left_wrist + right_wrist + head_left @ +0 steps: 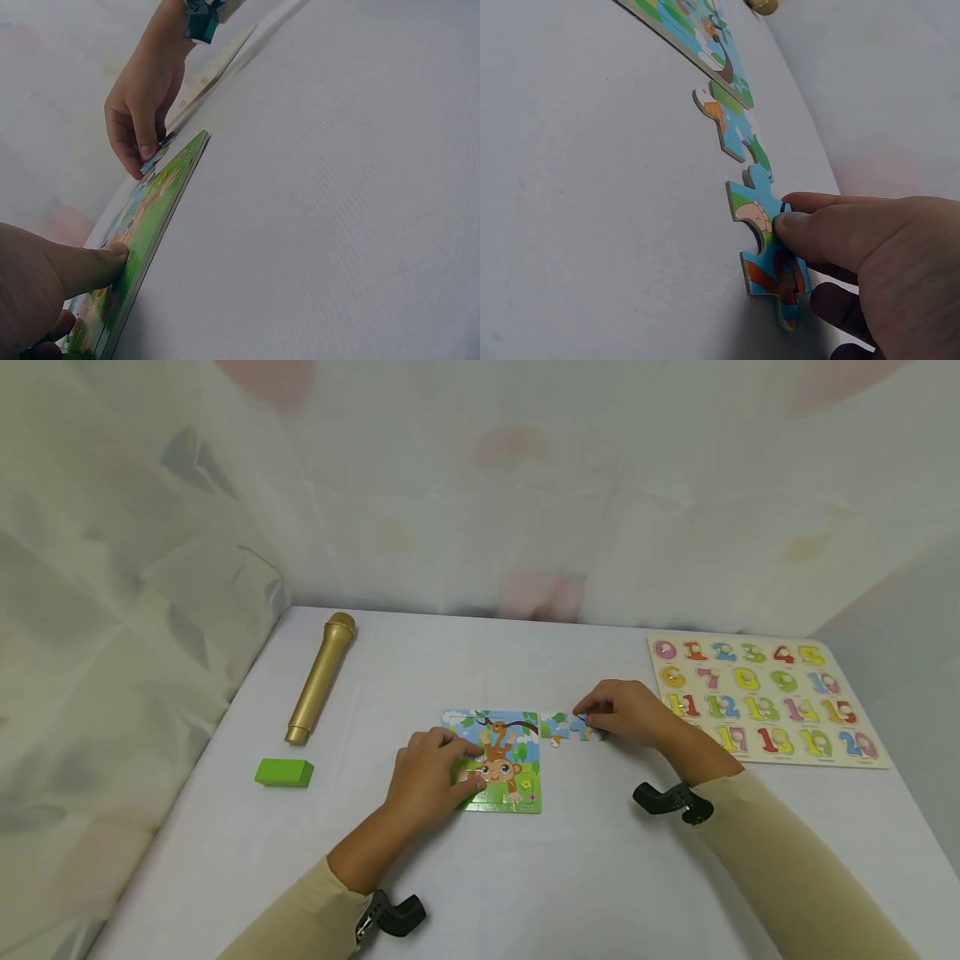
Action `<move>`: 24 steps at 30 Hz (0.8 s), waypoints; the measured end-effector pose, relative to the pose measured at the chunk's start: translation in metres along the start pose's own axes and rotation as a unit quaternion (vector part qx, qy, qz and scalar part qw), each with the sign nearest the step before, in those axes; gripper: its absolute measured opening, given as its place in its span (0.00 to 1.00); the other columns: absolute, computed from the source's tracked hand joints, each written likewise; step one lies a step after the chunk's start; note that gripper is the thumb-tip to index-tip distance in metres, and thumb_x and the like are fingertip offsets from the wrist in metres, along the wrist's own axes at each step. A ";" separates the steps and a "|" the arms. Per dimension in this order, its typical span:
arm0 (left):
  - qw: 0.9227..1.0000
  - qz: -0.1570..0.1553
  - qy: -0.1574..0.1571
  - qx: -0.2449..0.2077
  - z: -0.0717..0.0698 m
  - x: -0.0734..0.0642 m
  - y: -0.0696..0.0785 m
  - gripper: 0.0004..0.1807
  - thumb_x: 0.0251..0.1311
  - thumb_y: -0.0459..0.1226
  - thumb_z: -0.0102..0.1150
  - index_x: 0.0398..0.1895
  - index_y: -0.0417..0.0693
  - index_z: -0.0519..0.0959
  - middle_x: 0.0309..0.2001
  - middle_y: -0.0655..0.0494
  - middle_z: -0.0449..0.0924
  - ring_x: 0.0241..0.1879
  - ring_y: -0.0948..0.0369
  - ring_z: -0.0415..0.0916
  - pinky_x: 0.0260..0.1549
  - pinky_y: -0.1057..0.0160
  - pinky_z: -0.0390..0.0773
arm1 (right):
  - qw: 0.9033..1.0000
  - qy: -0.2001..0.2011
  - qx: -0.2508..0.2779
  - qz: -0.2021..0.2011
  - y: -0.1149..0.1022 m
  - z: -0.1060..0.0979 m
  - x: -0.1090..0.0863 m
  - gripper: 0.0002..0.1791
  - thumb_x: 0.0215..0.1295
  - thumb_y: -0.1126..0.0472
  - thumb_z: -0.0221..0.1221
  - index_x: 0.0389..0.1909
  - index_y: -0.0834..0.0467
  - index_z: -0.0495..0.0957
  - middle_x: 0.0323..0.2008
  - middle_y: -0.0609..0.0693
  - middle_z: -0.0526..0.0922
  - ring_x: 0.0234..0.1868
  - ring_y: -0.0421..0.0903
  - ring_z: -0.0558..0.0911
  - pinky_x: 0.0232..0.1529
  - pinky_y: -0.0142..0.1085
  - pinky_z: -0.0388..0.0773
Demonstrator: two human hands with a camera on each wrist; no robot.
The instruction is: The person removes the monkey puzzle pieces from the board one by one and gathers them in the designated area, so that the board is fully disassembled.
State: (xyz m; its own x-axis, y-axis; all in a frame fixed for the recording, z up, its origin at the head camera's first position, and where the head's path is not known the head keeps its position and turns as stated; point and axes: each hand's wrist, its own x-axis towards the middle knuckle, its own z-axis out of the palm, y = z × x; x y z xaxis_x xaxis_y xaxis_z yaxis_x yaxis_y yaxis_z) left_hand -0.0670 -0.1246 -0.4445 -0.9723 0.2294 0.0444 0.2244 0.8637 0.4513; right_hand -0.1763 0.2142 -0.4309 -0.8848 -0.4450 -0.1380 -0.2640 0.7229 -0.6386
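Note:
A square jigsaw puzzle (498, 797) with a monkey hanging from a branch lies mid-table. My left hand (431, 777) rests over its left side, and in the left wrist view the thumb (105, 262) presses on the picture. To the right of the puzzle, my right hand (630, 714) pinches a blue puzzle piece (750, 210) showing a small foot and some brown. Between that piece and the puzzle lies another puzzle piece (731, 124), blue and green with an orange-and-white patch. The held piece's tab points toward it, close to its notch.
A wooden number board (772, 693) with coloured numerals lies at the right, beyond my right hand. On the left are a gold microphone (321, 681) and a green block (283, 772). Patterned cloth (450, 510) hangs behind the white table (585, 885).

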 end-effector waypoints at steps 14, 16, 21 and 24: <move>1.000 0.004 0.003 0.009 0.001 -0.001 0.001 0.21 0.58 0.51 0.80 0.54 0.62 0.89 0.53 0.54 0.80 0.56 0.48 0.73 0.48 0.45 0.72 | 0.999 0.032 -0.008 -0.018 0.004 0.007 -0.002 0.09 0.70 0.67 0.69 0.48 0.54 0.92 0.42 0.45 0.87 0.36 0.42 0.79 0.39 0.37 0.76; 1.000 0.008 0.006 0.017 0.001 -0.002 0.002 0.20 0.59 0.51 0.79 0.54 0.62 0.89 0.53 0.54 0.80 0.55 0.48 0.73 0.48 0.45 0.73 | 0.999 0.031 -0.007 -0.016 0.004 0.007 -0.002 0.10 0.70 0.67 0.69 0.48 0.54 0.92 0.41 0.45 0.86 0.35 0.42 0.80 0.38 0.36 0.77; 0.999 0.015 0.017 0.033 -0.001 -0.004 0.005 0.19 0.60 0.50 0.78 0.54 0.61 0.89 0.51 0.54 0.81 0.54 0.48 0.74 0.45 0.46 0.73 | 0.999 0.032 -0.012 -0.026 0.003 0.006 -0.002 0.10 0.70 0.67 0.69 0.48 0.54 0.92 0.42 0.44 0.87 0.34 0.41 0.80 0.38 0.35 0.77; 0.999 0.017 0.019 0.034 -0.003 -0.005 0.007 0.19 0.60 0.49 0.78 0.54 0.60 0.90 0.51 0.53 0.81 0.54 0.48 0.75 0.44 0.46 0.74 | 0.999 0.031 -0.012 -0.030 0.003 0.006 -0.002 0.10 0.70 0.67 0.69 0.49 0.55 0.92 0.42 0.44 0.87 0.36 0.41 0.80 0.39 0.35 0.77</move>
State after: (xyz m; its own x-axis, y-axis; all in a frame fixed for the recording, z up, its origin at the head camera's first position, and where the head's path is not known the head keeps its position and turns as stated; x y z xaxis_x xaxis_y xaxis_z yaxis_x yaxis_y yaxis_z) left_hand -0.0607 -0.1209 -0.4389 -0.9657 0.2426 0.0927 0.2594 0.8844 0.3879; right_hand -0.1735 0.2144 -0.4371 -0.8892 -0.4546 -0.0518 -0.3260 0.7090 -0.6253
